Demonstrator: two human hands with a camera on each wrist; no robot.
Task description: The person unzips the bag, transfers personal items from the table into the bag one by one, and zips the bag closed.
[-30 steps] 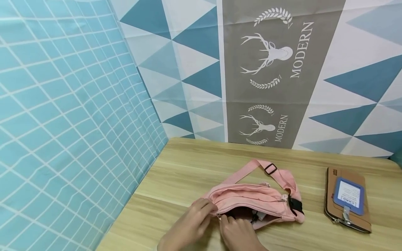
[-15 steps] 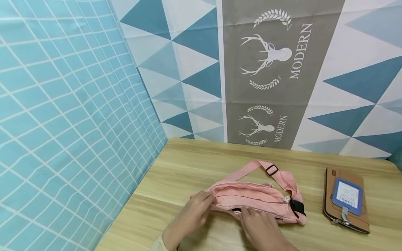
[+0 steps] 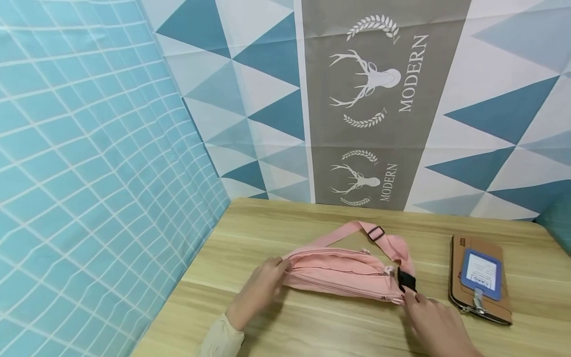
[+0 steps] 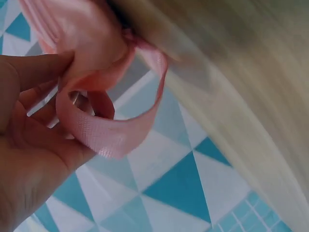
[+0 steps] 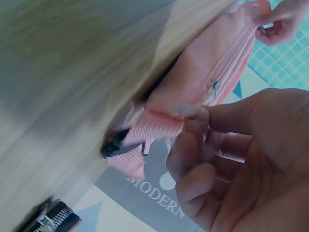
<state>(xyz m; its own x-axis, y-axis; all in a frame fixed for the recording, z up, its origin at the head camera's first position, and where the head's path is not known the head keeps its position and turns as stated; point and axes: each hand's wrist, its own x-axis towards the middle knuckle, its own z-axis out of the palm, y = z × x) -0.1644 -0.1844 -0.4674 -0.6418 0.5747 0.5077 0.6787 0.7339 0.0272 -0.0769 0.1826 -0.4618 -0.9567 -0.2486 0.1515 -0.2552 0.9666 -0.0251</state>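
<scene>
A pink waist bag (image 3: 343, 277) lies on the table, its front zipper (image 3: 330, 286) running closed along the near side. My left hand (image 3: 260, 287) pinches the bag's left end between thumb and fingers; the left wrist view shows the pink strap (image 4: 111, 133) looping beside that hand. At the other end, my right hand (image 3: 430, 317) has thumb and index finger pinched together on the bag's right corner, close to the black buckle (image 3: 406, 279). A metal zipper pull (image 5: 214, 87) shows just beyond those fingertips in the right wrist view. The upper compartment's folds gape slightly.
To the right lies a brown zipped wallet (image 3: 499, 297) with a blue card holder (image 3: 482, 273) on top. The bag's strap with its black slider (image 3: 376, 233) curves behind it. Patterned cloth (image 3: 267, 99) stands behind the wooden table (image 3: 258, 223), blue grid cloth (image 3: 89, 173) at left.
My right hand has slid rightward along the bag's front from left to right end, and the front opening has closed. My left hand has stayed on the left end.
</scene>
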